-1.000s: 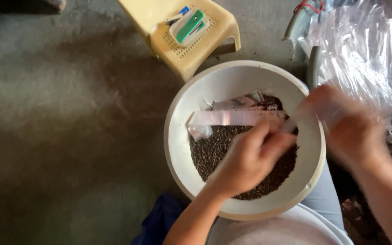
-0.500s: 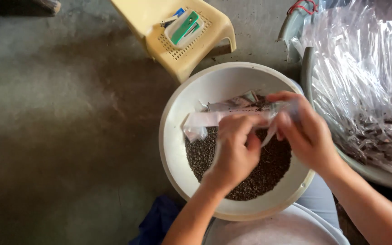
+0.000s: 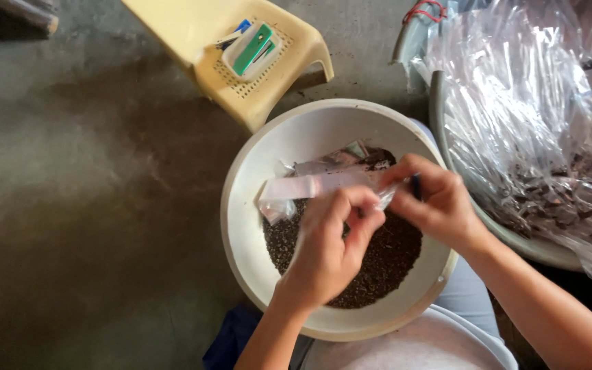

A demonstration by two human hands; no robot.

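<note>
i'm pinching a thin, glossy clear plastic packet [image 3: 323, 185] between both sets of fingers, my left hand [image 3: 334, 250] gripping near its right end and my right hand [image 3: 433, 202] closing on the crinkled tip. it's stretching flat over the dark, grainy seeds [image 3: 378, 264] in the smooth round cream basin [image 3: 255, 171]. there's bare concrete floor [image 3: 83, 192] lying open to my left; a yellow plastic stool [image 3: 241, 62] and crumpled clear sheeting [image 3: 522, 116] are crowding the far rim and right side.
</note>
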